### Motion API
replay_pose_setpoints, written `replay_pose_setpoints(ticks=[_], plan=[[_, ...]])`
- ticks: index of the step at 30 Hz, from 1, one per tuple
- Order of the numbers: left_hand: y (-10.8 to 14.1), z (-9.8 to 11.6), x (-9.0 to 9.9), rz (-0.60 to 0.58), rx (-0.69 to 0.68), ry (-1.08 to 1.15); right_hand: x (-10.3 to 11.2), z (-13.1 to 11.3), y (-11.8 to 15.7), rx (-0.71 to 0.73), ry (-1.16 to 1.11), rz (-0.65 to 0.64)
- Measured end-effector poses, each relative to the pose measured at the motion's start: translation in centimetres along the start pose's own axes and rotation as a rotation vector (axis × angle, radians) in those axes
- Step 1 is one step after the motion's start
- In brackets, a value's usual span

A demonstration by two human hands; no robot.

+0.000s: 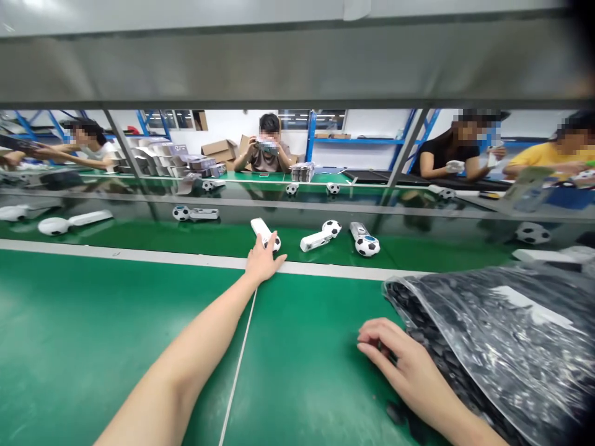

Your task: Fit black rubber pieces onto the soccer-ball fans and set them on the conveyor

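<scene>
My left hand (pixel 263 263) reaches forward over the pale edge strip of the conveyor belt. Its fingers are spread and lie over the lower end of a white-handled gadget with a football-patterned head (pixel 261 230); the hand partly covers it. To its right on the belt lie a second football gadget (pixel 320 236) and a third one (pixel 365 240). My right hand (pixel 395 356) is above the green table, loosely curled with a gap at the thumb, and no object shows in it. Beside it is a clear plastic bag of small black parts (pixel 483 328), and a few loose black pieces (pixel 396 412) lie below.
More gadgets lie along the belt, including one at the left (pixel 195 214) and a white-headed one (pixel 74 222). A metal shelf (pixel 279 68) hangs across the top. Several people sit beyond the belt, near stacked boxes (pixel 158 158). The green table (pixel 116 334) spreads in front.
</scene>
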State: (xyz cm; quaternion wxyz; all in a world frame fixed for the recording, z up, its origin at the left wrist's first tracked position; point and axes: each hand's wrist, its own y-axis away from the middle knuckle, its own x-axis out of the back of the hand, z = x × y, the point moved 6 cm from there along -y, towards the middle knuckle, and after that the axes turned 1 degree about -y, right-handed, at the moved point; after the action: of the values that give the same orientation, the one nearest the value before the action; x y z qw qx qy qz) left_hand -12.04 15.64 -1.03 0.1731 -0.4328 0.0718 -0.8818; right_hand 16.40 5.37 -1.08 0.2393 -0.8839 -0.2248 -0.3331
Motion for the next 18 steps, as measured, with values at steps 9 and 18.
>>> replay_pose_setpoints(ticks=[9,18], plan=[[0.8,-1.1,-1.9,-0.255,-0.075,-0.405,-0.9,-0.6,0.4,-0.038,-0.053,-0.110],[1.4,-0.9,-2.5,-0.420,-0.115,-0.537,-0.6,-1.0,0.3,-0.001,-0.027,-0.009]])
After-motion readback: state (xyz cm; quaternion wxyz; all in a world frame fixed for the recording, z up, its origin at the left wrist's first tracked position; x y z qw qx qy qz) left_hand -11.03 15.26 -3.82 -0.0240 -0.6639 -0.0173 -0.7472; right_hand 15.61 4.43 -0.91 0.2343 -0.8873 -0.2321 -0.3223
